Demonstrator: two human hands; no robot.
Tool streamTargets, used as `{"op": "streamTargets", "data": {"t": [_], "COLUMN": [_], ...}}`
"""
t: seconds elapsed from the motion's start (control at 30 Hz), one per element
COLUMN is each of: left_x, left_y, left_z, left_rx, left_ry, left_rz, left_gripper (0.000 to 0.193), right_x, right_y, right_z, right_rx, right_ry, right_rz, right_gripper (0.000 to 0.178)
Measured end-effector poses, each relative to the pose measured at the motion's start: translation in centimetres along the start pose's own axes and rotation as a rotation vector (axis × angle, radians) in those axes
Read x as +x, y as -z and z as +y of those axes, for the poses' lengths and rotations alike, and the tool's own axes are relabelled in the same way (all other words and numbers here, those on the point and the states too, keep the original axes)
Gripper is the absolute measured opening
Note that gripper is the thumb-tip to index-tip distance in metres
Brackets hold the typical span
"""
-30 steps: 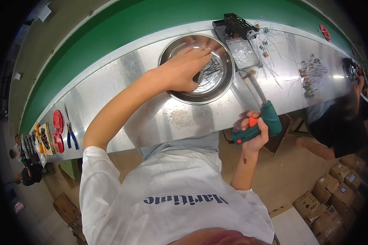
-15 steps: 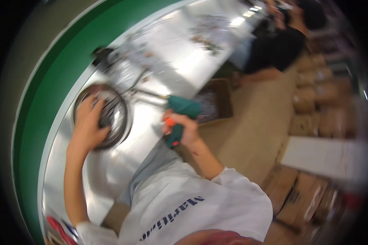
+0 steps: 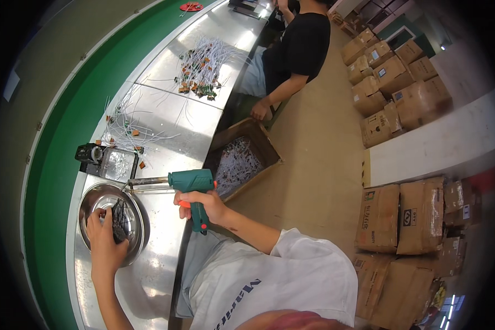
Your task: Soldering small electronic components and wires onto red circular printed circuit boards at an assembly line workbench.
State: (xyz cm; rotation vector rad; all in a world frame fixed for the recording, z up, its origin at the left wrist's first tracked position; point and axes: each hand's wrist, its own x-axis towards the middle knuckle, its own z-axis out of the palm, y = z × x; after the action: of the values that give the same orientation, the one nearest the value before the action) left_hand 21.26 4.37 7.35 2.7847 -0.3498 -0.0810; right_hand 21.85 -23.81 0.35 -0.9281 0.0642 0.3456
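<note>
A round steel bowl (image 3: pixel 144 234) stands on the metal bench at the left, with thin black wires (image 3: pixel 119 217) lying in it. My left hand (image 3: pixel 107 239) reaches into the bowl, thumb and fingers closed about the bunch of wires. How firmly they grip cannot be told. In my right hand (image 3: pixel 206 204) is a green soldering gun (image 3: pixel 191 179), held by its pistol grip at the bench's edge. A finger lies by its orange trigger. Its long metal barrel points left, and the tip is just beyond the bowl's far rim.
Past the bowl sits a small black device (image 3: pixel 91 154) beside a shallow tray (image 3: pixel 119 165). White wires with small orange parts (image 3: pixel 203 63) lie heaped farther along. An open carton (image 3: pixel 275 163) of wires stands beside the bench. A co-worker (image 3: pixel 302 49) sits beyond; cartons (image 3: pixel 421 214) stack at right.
My view has swung, so the bench and bowl appear lower in the picture. The soldering gun stays in my right hand, and my left hand remains in the bowl.
</note>
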Motion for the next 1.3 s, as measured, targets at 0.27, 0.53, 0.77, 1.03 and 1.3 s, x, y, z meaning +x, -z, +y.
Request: {"op": "streamTargets", "data": {"t": [0.27, 0.53, 0.77, 1.03, 1.3], "left_x": [-2.5, -2.5, -3.9, -3.7, -3.4], "left_y": [0.3, 0.6, 3.3, 2.5, 1.2], "left_z": [0.9, 1.2, -1.9, -0.5, 0.7], "left_rx": [0.008, -0.052, -0.503, -0.513, -0.484], "left_ry": [0.018, -0.045, 0.411, 0.431, 0.402], "left_rz": [-0.041, 0.005, 0.166, 0.084, 0.058], "left_gripper": [0.069, 0.058, 0.07, 0.072, 0.072], "right_x": [-0.1, -0.5, -0.1, -0.1, -0.4], "right_y": [0.2, 1.6, 1.3, 0.9, 1.1], "right_z": [1.0, 0.1, 0.0, 0.0, 0.1], "right_rx": [-0.071, -0.085, -0.053, -0.095, -0.005], "right_ry": [-0.118, -0.05, -0.025, -0.014, -0.027], "right_rz": [0.019, 0.026, -0.026, -0.013, -0.012], "right_gripper": [0.027, 0.032, 0.027, 0.026, 0.024]}}
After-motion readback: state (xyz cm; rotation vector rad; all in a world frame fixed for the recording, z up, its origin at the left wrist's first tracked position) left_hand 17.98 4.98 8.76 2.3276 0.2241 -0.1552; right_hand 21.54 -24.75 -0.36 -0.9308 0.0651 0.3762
